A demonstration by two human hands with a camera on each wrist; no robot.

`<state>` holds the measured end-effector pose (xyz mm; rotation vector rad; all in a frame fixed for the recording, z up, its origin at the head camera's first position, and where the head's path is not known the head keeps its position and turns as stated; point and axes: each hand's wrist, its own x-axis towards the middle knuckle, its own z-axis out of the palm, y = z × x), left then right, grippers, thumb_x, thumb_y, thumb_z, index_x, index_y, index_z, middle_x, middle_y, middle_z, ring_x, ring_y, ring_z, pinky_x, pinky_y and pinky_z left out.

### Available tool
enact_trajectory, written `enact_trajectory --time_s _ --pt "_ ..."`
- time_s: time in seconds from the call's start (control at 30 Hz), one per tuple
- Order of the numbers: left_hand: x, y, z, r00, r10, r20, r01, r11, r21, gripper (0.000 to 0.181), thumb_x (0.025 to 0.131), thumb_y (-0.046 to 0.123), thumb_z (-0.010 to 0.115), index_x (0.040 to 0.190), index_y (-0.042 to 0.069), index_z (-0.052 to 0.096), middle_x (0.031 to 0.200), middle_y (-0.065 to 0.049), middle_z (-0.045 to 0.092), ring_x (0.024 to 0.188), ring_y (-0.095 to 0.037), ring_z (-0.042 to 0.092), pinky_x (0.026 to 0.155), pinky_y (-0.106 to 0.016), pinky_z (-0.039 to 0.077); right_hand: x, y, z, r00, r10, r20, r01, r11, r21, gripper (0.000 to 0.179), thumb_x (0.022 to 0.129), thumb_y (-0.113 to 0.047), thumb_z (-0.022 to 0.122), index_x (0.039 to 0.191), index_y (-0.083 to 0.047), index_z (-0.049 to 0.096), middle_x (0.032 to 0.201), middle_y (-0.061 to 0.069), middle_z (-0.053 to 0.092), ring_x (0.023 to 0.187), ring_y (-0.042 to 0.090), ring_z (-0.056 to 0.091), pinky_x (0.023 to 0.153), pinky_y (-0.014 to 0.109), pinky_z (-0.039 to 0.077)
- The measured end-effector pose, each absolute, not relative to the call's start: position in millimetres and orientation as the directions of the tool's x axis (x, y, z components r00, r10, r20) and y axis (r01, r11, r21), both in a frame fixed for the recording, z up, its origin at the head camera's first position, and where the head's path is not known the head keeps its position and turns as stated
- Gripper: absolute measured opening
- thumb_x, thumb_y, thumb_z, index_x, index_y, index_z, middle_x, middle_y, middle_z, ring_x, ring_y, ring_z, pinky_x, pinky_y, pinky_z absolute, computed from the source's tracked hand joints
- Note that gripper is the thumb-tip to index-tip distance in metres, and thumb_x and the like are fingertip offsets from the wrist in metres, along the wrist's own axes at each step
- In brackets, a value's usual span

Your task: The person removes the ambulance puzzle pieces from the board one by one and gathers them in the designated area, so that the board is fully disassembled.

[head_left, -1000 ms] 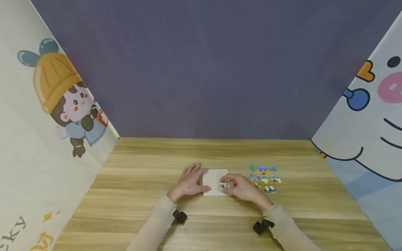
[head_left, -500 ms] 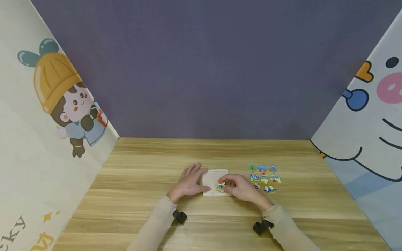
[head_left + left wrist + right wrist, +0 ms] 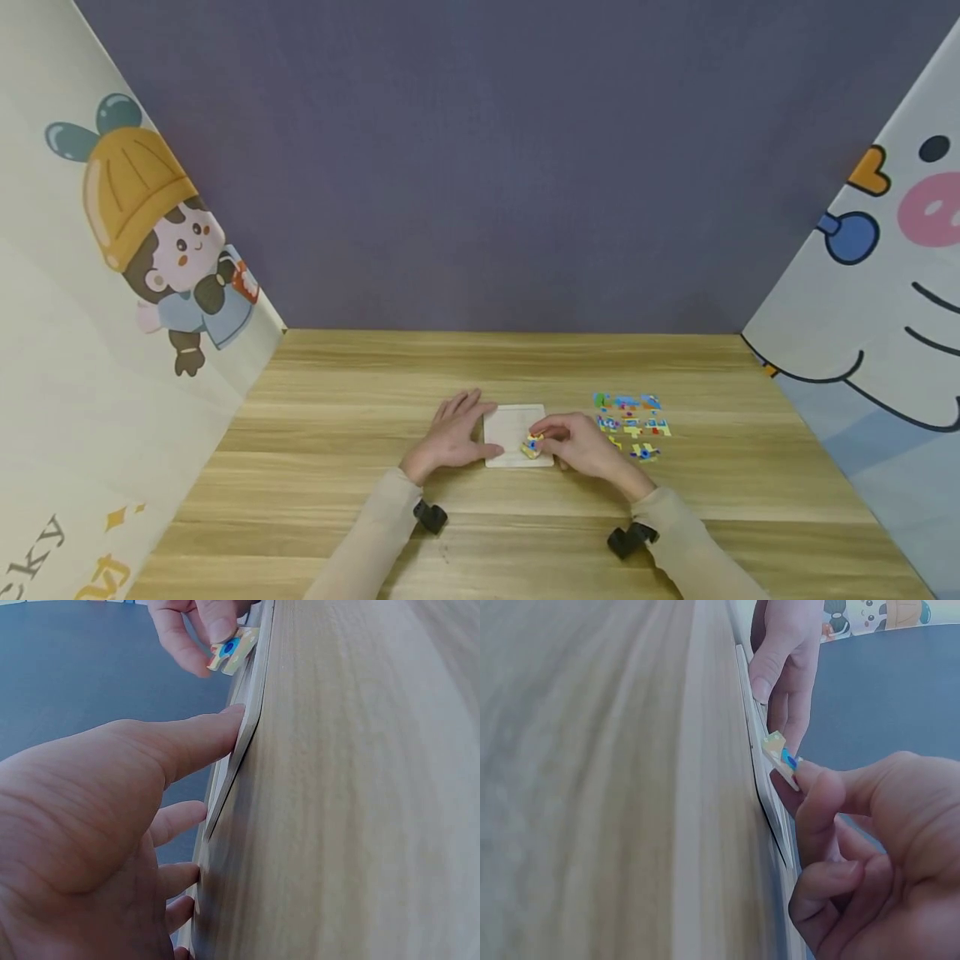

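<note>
A pale, thin-rimmed puzzle board point(image 3: 510, 427) lies flat on the wooden table. My left hand point(image 3: 452, 436) rests along its left side, thumb and fingers spread and touching the rim, as the left wrist view also shows at the thumb point(image 3: 191, 742). Between thumb and fingers my right hand point(image 3: 591, 447) pinches a yellow jigsaw puzzle piece point(image 3: 531, 447) with a blue round spot. The piece is tilted, close over the lower right part of the board; in the right wrist view the piece point(image 3: 778, 750) shows its pale edge. Fingers partly cover it.
Several colourful puzzle pieces point(image 3: 632, 426) lie in loose rows on the table point(image 3: 360, 392), right of the board and beside the right hand. A dark wall point(image 3: 510, 208) stands behind the table, with printed cartoon panels on both sides.
The puzzle piece first shifts slightly left, then back right, and tilts in the right hand's fingers. The right hand's fingers change their hold a little. The left hand and board stay put.
</note>
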<state>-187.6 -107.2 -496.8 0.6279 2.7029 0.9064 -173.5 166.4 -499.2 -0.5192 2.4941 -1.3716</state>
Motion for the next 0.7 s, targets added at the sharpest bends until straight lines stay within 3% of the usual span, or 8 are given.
enact_trajectory --time_s 0.43,0.7 --pt "-189 -108 -497 -0.881 0.466 -0.083 0.325 0.723 0.610 0.077 0.095 0.045 0.077 0.160 0.014 0.048 0.177 -0.020 0.022 0.165 -0.044 0.014 0.133 -0.067 0.005 -179 182 -498 -0.919 -0.392 -0.050 -0.145 0.452 -0.880 0.027 0.100 -0.018 0.075 0.121 -0.001 0.072 0.104 0.012 0.083 0.047 0.013 0.056 0.047 0.027 0.050" --pt "-187 -109 -496 -0.874 0.477 -0.088 0.322 0.706 0.631 0.076 0.097 0.044 0.075 0.161 0.014 0.047 0.178 -0.019 0.020 0.165 -0.043 0.011 0.133 -0.066 0.002 -176 198 -498 -0.926 -0.373 -0.052 -0.143 0.477 -0.867 0.023 0.101 -0.023 0.075 0.117 -0.006 0.076 0.103 0.008 0.081 0.054 0.010 0.056 0.048 0.026 0.050"
